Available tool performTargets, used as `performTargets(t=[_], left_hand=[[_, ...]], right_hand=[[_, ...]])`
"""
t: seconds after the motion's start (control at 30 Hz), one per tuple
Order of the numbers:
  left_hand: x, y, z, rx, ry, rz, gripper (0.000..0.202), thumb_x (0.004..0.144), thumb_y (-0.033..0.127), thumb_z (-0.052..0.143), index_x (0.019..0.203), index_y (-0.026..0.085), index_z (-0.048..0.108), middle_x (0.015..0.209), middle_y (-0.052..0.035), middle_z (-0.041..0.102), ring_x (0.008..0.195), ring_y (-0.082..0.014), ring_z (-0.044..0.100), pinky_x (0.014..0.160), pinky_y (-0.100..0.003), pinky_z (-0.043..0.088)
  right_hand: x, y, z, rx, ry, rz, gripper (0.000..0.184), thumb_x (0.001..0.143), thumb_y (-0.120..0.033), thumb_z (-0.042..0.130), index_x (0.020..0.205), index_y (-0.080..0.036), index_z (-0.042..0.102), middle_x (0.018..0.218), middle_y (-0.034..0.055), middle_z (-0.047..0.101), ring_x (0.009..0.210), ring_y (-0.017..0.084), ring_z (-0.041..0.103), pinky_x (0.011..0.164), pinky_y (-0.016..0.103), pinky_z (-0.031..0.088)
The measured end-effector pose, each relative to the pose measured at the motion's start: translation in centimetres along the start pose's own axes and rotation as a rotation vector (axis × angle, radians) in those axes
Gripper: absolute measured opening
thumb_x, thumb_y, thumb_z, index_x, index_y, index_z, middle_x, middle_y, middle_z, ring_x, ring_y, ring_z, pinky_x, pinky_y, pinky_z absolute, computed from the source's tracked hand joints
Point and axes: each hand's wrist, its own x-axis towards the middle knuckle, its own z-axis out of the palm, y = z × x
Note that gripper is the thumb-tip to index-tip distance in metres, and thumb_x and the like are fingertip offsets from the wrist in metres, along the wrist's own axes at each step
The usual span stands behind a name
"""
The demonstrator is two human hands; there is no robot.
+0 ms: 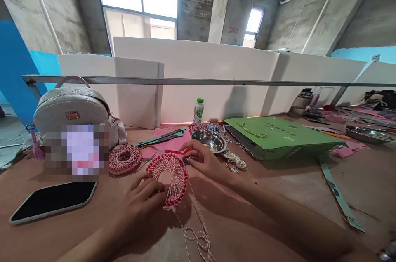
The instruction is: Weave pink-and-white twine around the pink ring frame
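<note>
A red and white ring woven with cord (181,181) is tilted up off the table in front of me. My left hand (145,196) pinches its lower left side, thumb and fingers closed on it. At the ring's upper right edge, the thumb and fingers of my right hand (202,161) are pressed together; a small dark spot shows there, too small to name. Red and white cord (201,237) trails from the ring down to the table in loose loops. A second, similar ring (123,159) lies flat to the left.
Left are a phone (55,200) and a backpack (74,105). Behind my right hand stand a metal bowl (218,144), a bundle of white cord (236,160) and a bottle (199,111). A green paper bag (287,134) lies right, a green strip (342,198) nearer.
</note>
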Motion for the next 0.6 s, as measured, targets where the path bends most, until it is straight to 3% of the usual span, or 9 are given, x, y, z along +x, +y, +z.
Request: performTargets(t=[0.07, 0.17, 0.3, 0.43, 0.53, 0.6], left_hand=[[-0.2, -0.2, 0.1, -0.019, -0.015, -0.015, 0.019, 0.100, 0.015, 0.050, 0.094, 0.024, 0.066, 0.090, 0.0001, 0.071, 0.081, -0.0144, 0.063, 0.098, -0.035, 0.041], [-0.4, -0.4, 0.3, -0.030, -0.024, -0.048, 0.016, 0.097, 0.014, 0.055, 0.094, 0.024, 0.066, 0.092, -0.0008, 0.071, 0.084, -0.0160, 0.063, 0.095, -0.036, 0.043], [-0.2, -0.4, 0.3, -0.046, -0.029, -0.079, 0.011, 0.095, 0.016, 0.059, 0.090, 0.023, 0.065, 0.090, -0.0010, 0.070, 0.081, -0.0159, 0.062, 0.090, -0.034, 0.045], [0.2, -0.2, 0.2, -0.035, -0.030, -0.066, 0.010, 0.096, 0.021, 0.059, 0.088, 0.022, 0.065, 0.092, -0.0009, 0.071, 0.081, -0.0158, 0.062, 0.089, -0.034, 0.044], [0.0, -0.1, 0.5, 0.002, -0.046, -0.069, 0.008, 0.094, 0.024, 0.063, 0.087, 0.023, 0.064, 0.091, -0.0002, 0.071, 0.081, -0.0158, 0.062, 0.090, -0.035, 0.043], [-0.3, -0.1, 0.9, 0.024, -0.062, -0.095, 0.004, 0.092, 0.024, 0.065, 0.088, 0.024, 0.064, 0.092, 0.0000, 0.070, 0.082, -0.0161, 0.062, 0.093, -0.036, 0.041]], right_hand=[[-0.2, -0.4, 0.0, -0.099, -0.037, -0.064, 0.043, 0.084, 0.000, 0.049, 0.119, -0.022, 0.064, 0.133, 0.0082, 0.051, 0.101, 0.013, 0.065, 0.091, 0.035, 0.058], [-0.4, -1.2, -0.1, -0.313, -0.118, -0.126, 0.055, 0.082, 0.006, 0.044, 0.122, -0.024, 0.067, 0.144, 0.0102, 0.045, 0.123, 0.021, 0.056, 0.098, 0.040, 0.055], [-0.8, -1.8, 0.0, -0.499, -0.190, -0.200, 0.046, 0.091, 0.000, 0.051, 0.127, -0.025, 0.065, 0.150, 0.0117, 0.044, 0.139, 0.026, 0.045, 0.111, 0.050, 0.043], [-0.8, -1.4, 0.2, -0.523, -0.069, -0.161, 0.017, 0.098, -0.016, 0.059, 0.106, -0.023, 0.072, 0.147, 0.0115, 0.053, 0.129, 0.024, 0.056, 0.107, 0.047, 0.048], [-0.7, -1.0, 0.4, -0.459, 0.043, -0.167, 0.013, 0.097, -0.021, 0.063, 0.095, -0.023, 0.076, 0.136, 0.0093, 0.062, 0.117, 0.021, 0.064, 0.102, 0.044, 0.051], [-1.0, -1.4, 0.8, -0.370, 0.074, -0.185, 0.013, 0.096, -0.024, 0.065, 0.094, -0.024, 0.077, 0.116, 0.0078, 0.072, 0.105, 0.019, 0.068, 0.096, 0.040, 0.054]])
